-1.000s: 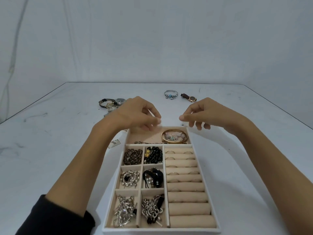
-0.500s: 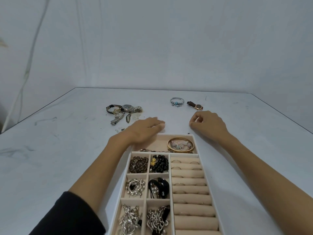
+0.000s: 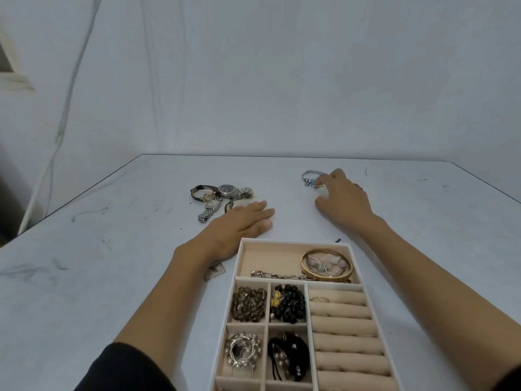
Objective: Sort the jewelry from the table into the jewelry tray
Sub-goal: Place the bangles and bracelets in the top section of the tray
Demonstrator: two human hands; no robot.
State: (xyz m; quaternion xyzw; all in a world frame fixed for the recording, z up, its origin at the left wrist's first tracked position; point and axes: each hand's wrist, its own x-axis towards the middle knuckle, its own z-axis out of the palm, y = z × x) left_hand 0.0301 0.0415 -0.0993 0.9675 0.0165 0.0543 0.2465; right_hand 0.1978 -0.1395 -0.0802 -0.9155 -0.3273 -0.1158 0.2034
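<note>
White marbled worktop meets a plain wall; left grip lies flat; right grip touches the beaded bangle, hold unclear.

Soft, even light is falling from overhead and is giving everything a cool grey-blue cast. My left hand and right hand are throwing only faint, fuzzy-edged shadows onto the table, while a deeper shade is pooling along the left wall of the tray. The tabletop is giving off a dull sheen without hard glare. The wide lens is bowing the table's edges and stretching my forearms toward the lower corners. My right fingertips are smearing with blur, and the watches are looking soft and grainy.
</note>
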